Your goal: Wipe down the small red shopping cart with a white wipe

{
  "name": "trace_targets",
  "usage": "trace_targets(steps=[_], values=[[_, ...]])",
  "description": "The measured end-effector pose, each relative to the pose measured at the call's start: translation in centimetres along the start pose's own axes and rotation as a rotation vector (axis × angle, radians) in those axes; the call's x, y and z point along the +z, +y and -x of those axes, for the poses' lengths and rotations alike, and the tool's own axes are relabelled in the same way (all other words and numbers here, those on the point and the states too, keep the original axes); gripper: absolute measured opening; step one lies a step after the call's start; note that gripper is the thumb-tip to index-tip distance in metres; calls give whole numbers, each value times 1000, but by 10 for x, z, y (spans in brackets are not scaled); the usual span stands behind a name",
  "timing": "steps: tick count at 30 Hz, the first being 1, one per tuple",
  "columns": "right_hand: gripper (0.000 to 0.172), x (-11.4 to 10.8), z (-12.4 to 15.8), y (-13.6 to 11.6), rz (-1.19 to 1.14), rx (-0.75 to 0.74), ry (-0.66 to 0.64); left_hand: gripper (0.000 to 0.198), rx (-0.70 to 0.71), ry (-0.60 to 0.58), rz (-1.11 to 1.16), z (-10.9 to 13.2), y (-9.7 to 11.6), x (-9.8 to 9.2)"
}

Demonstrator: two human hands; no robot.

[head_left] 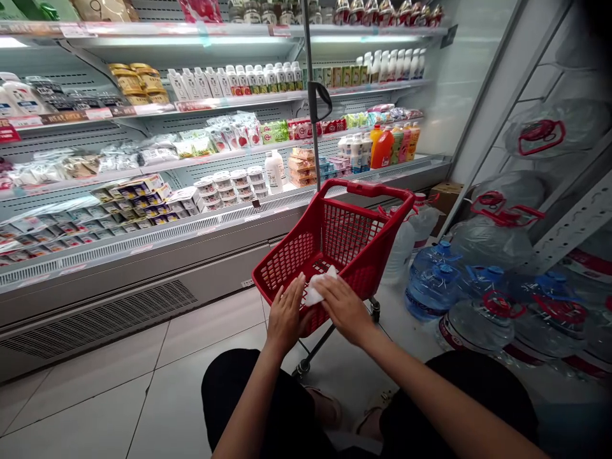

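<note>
A red plastic shopping cart [287, 258] with a basket of pierced mesh walls stands in front of my knees. My left hand [285, 315] lies against its near rim, fingers stretched upward and holding nothing that shows. Beside it, my right hand [343, 307] presses a crumpled white wipe [319, 285] to the near edge of the basket, with the fingers laid over the cloth. Part of the wipe sticks out past the fingertips. The palm side of both hands is hidden. Some of the basket floor shows through the opening.
Behind the cart runs a refrigerated display case [143, 248] with shelves of dairy tubs, cartons and bottles. A dark door handle [319, 102] stands at its front. Large water bottles [433, 287] crowd the right side. Pale floor tiles [201, 350] lie to the left.
</note>
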State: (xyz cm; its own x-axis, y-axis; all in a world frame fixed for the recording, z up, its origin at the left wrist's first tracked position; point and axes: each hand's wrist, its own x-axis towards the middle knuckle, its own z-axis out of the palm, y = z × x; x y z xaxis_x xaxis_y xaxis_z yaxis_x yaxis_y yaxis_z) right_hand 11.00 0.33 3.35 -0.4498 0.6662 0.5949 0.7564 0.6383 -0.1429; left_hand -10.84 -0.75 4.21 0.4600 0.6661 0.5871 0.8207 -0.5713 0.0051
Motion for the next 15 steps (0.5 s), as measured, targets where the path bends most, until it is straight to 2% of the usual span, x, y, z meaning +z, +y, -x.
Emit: trace_targets(steps=[2, 4, 7, 11, 13, 15], values=[[60, 1, 8, -15, -32, -53, -12, 87, -4, 0, -13, 2, 7, 1], [62, -3, 11, -8, -32, -108, -33, 86, -13, -5, -23, 2, 13, 1], [60, -13, 7, 34, 33, -85, -32, 81, -59, -11, -36, -3, 21, 3], [59, -24, -4, 96, 150, 83, -7, 78, -126, -30, -30, -21, 34, 14], [57, -25, -6, 109, 170, 144, -4, 80, -151, -37, -31, -32, 45, 24], [56, -23, -4, 106, 163, 179, 6, 82, -180, -42, -40, -43, 59, 35]])
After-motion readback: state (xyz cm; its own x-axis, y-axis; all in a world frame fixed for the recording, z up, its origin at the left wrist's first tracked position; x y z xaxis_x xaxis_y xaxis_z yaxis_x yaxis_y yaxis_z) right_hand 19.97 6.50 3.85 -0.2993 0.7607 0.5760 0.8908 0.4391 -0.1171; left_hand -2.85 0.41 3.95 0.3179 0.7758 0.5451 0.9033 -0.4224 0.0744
